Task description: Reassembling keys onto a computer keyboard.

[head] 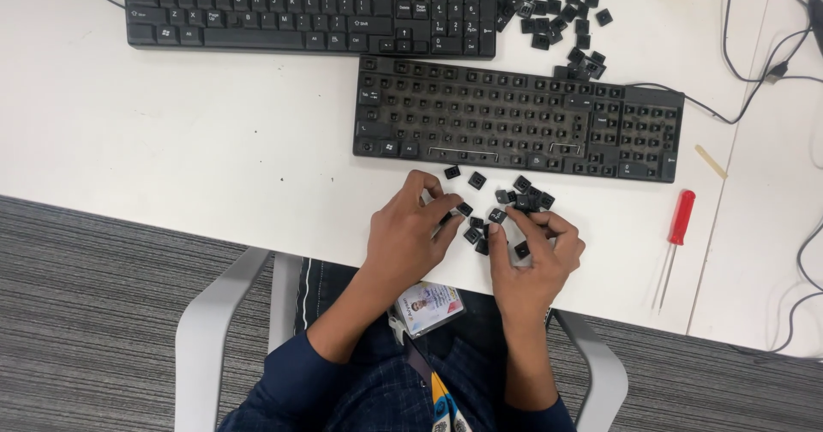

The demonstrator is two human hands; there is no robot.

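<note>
Head view: the left hand (pixel 410 233) rests on the white table (pixel 214 158), fingers curled, pinching one small black square plastic keycap (pixel 464 209). The right hand (pixel 533 256) is closed on another keycap (pixel 497 215) between thumb and fingertips. Both sit in a loose cluster of keycaps (pixel 523 196) just below the stripped black keyboard (pixel 514 119).

Judged by looks, the caps are light, rigid, smooth and hollow beneath; a pinch across opposite side walls suits them.

A second, complete black keyboard (pixel 309 8) lies beyond, with a further scatter of caps (pixel 561 16) beside it.

A rectangular badge card (pixel 427 305), pale with a small portrait, hangs at the person's lap. A red-handled screwdriver (pixel 677 226) lies to the right.
</note>
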